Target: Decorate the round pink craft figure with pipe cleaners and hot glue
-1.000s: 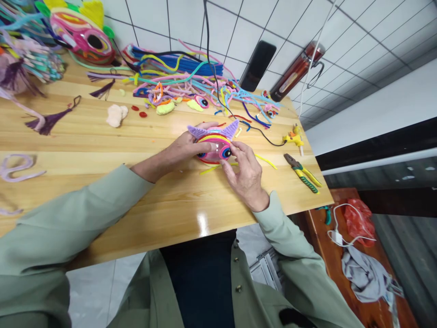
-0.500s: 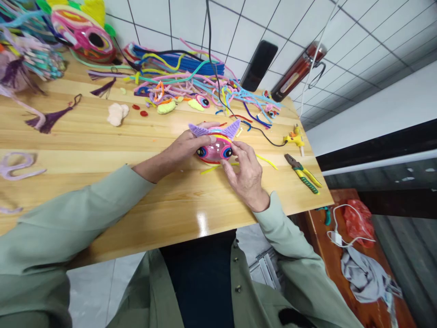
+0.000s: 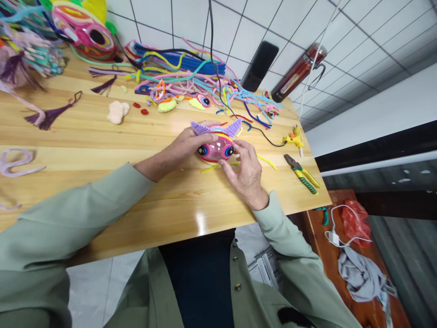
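Observation:
Between my hands is a pink, shiny plastic animal head made with pipe cleaners. It has two purple pointed ears and ringed blue-and-pink eyes. My left hand grips it from the left, thumb across the top front and fingers behind, partly hidden. My right hand closes on its right side, with the index finger near the right eye and the thumb below. A yellow pipe cleaner lies on the table beneath and beside the head.
Loose pipe cleaners heap along the tiled wall. A yellow glue gun with a black cord and pliers lie at right. A phone and a red thermos stand behind. A larger pink mask-like head sits at back left.
The head has shifted very slightly to the right in view, with both hands keeping their hold. The rest of the scene moves only a little with the camera.

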Demonstrator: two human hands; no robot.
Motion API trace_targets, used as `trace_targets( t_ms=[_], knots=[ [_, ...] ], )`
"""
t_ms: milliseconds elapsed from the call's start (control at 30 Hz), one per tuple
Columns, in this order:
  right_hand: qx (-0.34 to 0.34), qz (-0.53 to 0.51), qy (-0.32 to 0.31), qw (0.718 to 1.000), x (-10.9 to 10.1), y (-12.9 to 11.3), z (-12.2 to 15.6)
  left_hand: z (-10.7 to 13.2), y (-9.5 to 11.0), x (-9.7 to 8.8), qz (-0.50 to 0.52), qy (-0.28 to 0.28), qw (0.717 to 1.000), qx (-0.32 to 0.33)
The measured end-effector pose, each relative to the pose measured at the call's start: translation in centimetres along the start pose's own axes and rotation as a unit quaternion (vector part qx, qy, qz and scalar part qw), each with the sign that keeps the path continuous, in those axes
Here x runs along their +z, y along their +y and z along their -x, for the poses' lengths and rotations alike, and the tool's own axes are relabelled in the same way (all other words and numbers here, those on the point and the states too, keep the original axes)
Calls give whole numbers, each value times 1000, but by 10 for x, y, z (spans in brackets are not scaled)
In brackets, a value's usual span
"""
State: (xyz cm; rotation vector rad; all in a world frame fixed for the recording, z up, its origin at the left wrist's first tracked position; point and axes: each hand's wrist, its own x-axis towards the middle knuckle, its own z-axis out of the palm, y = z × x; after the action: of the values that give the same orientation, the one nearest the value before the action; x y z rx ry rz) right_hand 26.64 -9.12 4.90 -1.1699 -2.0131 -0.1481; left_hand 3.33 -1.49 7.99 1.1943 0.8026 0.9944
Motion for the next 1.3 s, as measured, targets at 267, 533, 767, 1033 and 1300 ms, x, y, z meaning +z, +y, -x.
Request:
trace_targets(
  t_ms=[267,533,767,1033,1300],
  knots=[
    [-5,19,-1,1000,0,0,-1,-2,-5,0,22,-1,1000,1],
    [-14,38,15,999,0,-3,0,-4,-4,1,-10,4,1000,9],
    [-2,8,20,1000,1,-1,2,-2,1,3,-25,7,1000,7],
    [59,-47,12,997,6,3,5,1,-1,7,11,12,1000,12],
    [106,-107,15,988,14,-4,14,-1,-7,8,40,14,999,15]
  ],
)
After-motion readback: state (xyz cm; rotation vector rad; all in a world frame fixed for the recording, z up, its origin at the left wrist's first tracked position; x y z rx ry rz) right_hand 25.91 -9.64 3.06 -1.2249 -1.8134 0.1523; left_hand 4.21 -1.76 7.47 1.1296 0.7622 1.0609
